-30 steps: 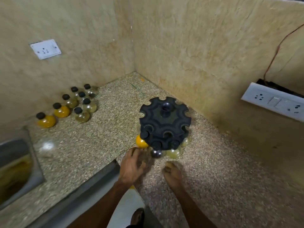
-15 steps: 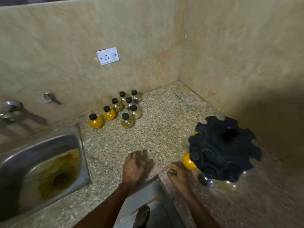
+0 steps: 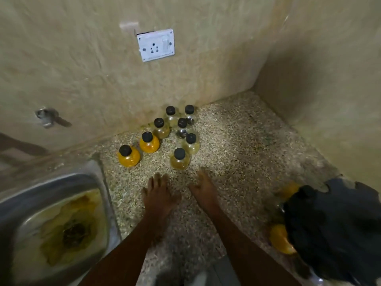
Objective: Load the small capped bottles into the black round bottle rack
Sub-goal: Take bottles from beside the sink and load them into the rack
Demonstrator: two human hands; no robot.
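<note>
Several small round bottles with black caps stand in a cluster by the back wall: two orange ones (image 3: 128,156) on the left, a pale yellow one (image 3: 179,159) nearest my hands, others behind it. The black round rack (image 3: 334,230) sits at the lower right, with orange bottles (image 3: 281,240) hanging under its left side. My left hand (image 3: 159,195) and my right hand (image 3: 203,188) are both stretched forward over the counter, fingers apart and holding nothing, a short way in front of the pale yellow bottle.
A steel sink (image 3: 51,223) with yellow-stained water lies at the lower left. A white wall socket (image 3: 156,45) and a metal tap fitting (image 3: 48,117) are on the back wall. The speckled counter (image 3: 237,141) ends in a wall corner at the right.
My view has swung left from the rack to the loose bottles. Both hands have left the rack and moved forward toward the bottle cluster.
</note>
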